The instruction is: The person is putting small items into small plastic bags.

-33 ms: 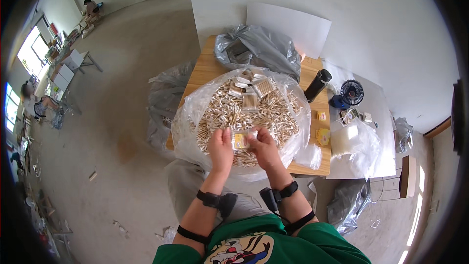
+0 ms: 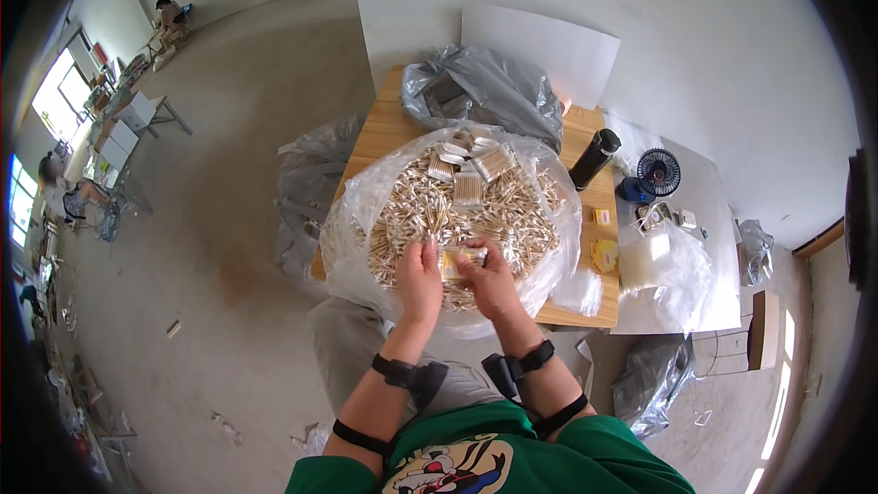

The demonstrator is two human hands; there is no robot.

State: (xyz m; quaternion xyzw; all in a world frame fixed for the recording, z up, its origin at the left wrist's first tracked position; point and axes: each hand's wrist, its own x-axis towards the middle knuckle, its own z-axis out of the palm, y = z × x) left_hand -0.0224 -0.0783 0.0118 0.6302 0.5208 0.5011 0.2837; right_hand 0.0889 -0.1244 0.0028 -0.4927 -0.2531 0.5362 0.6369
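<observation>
A small clear packet of cotton swabs with a yellow card point(image 2: 451, 264) is held between my two hands above a heap of loose cotton swabs point(image 2: 412, 220). My left hand point(image 2: 420, 279) pinches its left end, thumb against fingers. My right hand point(image 2: 489, 280) grips the right side, the thumb lying across the card. The heap fills a large open clear plastic bag point(image 2: 352, 236) on the wooden table. On the heap's far side lie several filled packets of swabs point(image 2: 468, 188).
Grey plastic bags point(image 2: 485, 87) lie at the table's far end. On the right are a black bottle point(image 2: 596, 158), yellow cards point(image 2: 604, 254), clear empty sachets point(image 2: 578, 295) and a small fan point(image 2: 658, 172) on a side surface. Two people sit far off to the left.
Both hands have shifted slightly, the left one to the right and closer to the right hand. My right thumb now covers more of the yellow card.
</observation>
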